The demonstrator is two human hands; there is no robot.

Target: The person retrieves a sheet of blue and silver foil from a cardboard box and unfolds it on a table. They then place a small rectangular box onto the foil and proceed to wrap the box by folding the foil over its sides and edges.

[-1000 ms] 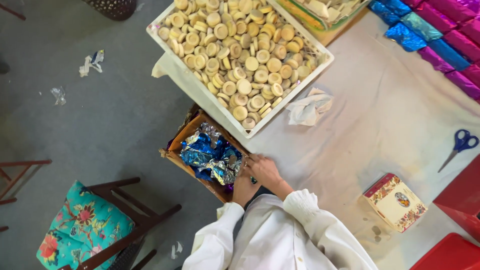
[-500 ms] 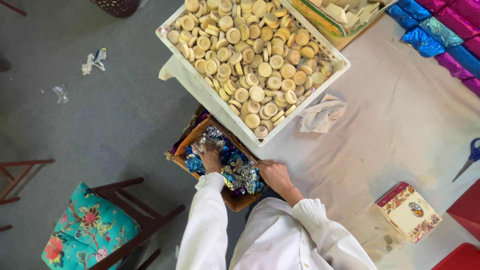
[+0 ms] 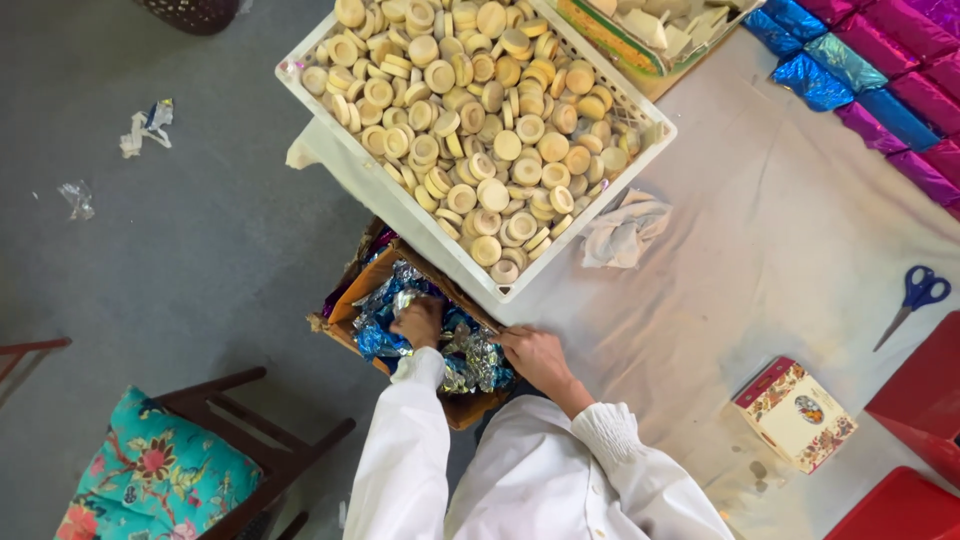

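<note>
Chair with floral cushion at lower left, close beside carton. Carton below table edge, partly under white crate of pale round discs. Carton packed with crumpled blue and silver foil, shiny, loose, thin by the look. Left hand down in foil, fingers buried; grasping or merely pressing, cannot tell. Right hand flat on carton's near rim at table edge, fingers spread, holding nothing. Crate corner overhanging table edge above carton.

Risks, as judged: foil likely to tear or spill to floor if pulled out in a bunch; crate liable to tip if knocked from beneath by a rising arm, overhang being the cause. Rag, tin and scissors further right, well apart from both hands.
</note>
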